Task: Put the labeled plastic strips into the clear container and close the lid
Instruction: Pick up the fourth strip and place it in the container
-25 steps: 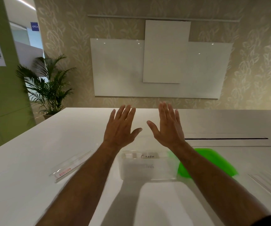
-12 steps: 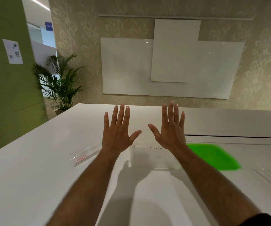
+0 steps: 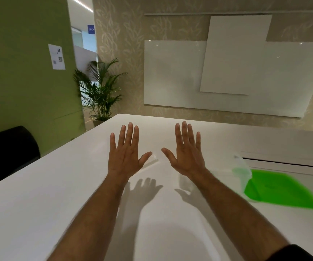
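Hands spread flat, gripping nothing, above the table [image 3: 38,213].
Left hand [image 3: 125,155] and right hand [image 3: 186,154] hover centre frame; clear container [image 3: 242,172] and green lid [image 3: 280,191] blur at right; one strip [image 3: 151,161] shows between the thumbs. Risk: a blind reach nudges the container.

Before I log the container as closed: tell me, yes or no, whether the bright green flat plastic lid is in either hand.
No: the green lid lies on the white table, both hands open above it.

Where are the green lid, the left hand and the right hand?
green lid [image 3: 282,191]: head view, flat top surface.
left hand [image 3: 124,155]: head view, back of hand.
right hand [image 3: 186,155]: head view, back of hand.
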A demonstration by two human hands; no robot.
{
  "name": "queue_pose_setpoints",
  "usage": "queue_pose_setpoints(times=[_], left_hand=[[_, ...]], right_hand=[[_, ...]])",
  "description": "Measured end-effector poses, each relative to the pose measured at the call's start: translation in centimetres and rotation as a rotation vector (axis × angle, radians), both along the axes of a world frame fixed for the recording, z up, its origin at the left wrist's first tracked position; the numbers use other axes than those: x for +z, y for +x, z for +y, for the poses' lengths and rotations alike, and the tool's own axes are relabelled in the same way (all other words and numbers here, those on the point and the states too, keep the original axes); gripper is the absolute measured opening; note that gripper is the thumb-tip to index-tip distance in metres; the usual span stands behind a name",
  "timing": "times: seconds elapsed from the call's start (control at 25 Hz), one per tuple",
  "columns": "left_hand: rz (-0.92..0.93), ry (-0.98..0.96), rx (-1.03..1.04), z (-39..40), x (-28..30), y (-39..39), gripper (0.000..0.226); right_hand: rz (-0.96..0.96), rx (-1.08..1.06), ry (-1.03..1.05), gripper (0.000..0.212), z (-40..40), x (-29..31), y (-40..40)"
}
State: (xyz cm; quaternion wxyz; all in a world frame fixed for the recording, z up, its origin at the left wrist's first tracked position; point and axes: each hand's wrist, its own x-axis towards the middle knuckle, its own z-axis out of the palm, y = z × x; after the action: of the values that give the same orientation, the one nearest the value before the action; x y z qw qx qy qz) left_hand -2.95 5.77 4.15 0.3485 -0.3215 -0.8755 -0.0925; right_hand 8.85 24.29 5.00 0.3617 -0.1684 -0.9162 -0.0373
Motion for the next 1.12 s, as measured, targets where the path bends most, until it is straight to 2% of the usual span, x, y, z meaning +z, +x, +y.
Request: queue_pose_setpoints(times=[0.24, 0.36, 0.44, 0.56, 0.72, 0.88, 1.0, 1.12], left_hand=[[-0.101, -0.042, 0.051, -3.1, -1.4, -2.1, 0.093], [-0.198, -0.137, 0.053, -3.3, -2.5, -3.0, 0.093], [-0.249, -0.175, 0.022, -3.0, -3.2, -3.3, 0.09], [-0.266, -0.169, -0.006, -2.6, -4.1, -3.7, 0.074], [-0.275, -0.185, 0.0, -2.4, -4.9, -4.6, 0.044], [-0.325, -0.085, -0.017, -2.4, -5.7, -4.5, 0.032], [-0.49, 0.069, -0.019, -2.1, -5.8, -4.9, 0.029], [-0.602, 0.127, -0.024, -2.1, -5.5, -5.3, 0.028]], right_hand=[[-0.08, 0.096, 0.072, 0.09, -2.5, -1.1, -4.2], [-0.221, 0.11, 0.148, 0.093, -3.0, -1.7, -6.3], [-0.32, 0.14, 0.128, 0.094, -3.1, -2.4, -7.6], [-0.451, 0.209, 0.08, 0.092, -2.9, -3.4, -9.1], [-0.585, 0.283, 0.086, 0.08, -2.6, -4.4, -10.3], [-0.583, 0.334, 0.058, 0.064, -2.7, -5.4, -11.2], [-0.5, 0.353, 0.083, 0.056, -2.5, -6.4, -11.3], [-0.407, 0.364, 0.118, 0.043, -2.4, -6.5, -11.1]])
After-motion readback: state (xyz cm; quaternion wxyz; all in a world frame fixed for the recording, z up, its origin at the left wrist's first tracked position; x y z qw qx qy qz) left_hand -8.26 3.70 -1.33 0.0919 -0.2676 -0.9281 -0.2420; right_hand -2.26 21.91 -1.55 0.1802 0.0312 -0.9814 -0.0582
